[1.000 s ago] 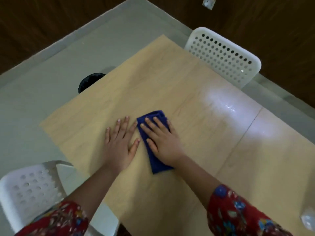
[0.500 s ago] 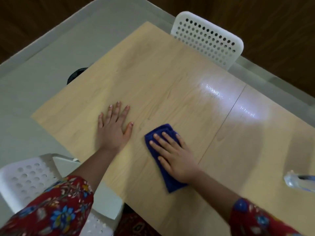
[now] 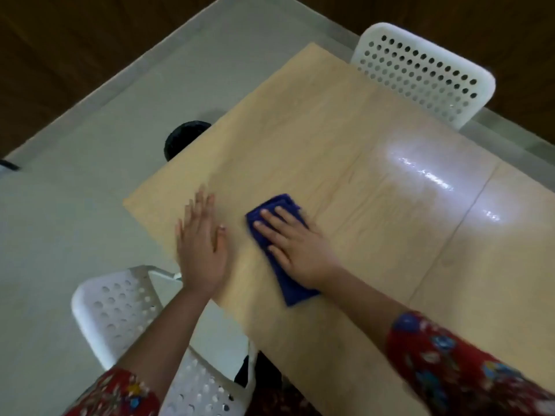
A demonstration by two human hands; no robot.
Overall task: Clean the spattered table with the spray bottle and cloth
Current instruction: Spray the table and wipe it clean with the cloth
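Flat right grip (image 3: 300, 253) presses cloth (image 3: 293, 291) beneath palm on table (image 3: 330, 130); left grip (image 3: 202, 250) flat beside, apart.

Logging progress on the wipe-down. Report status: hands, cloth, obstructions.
Left hand flat on light wooden table, open. Right hand pressing folded dark blue cloth flat, fingers straight. Spray bottle not in view. No obstruction seen near cloth.

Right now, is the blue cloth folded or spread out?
Folded: the blue cloth is a narrow, layered pad under the right hand.
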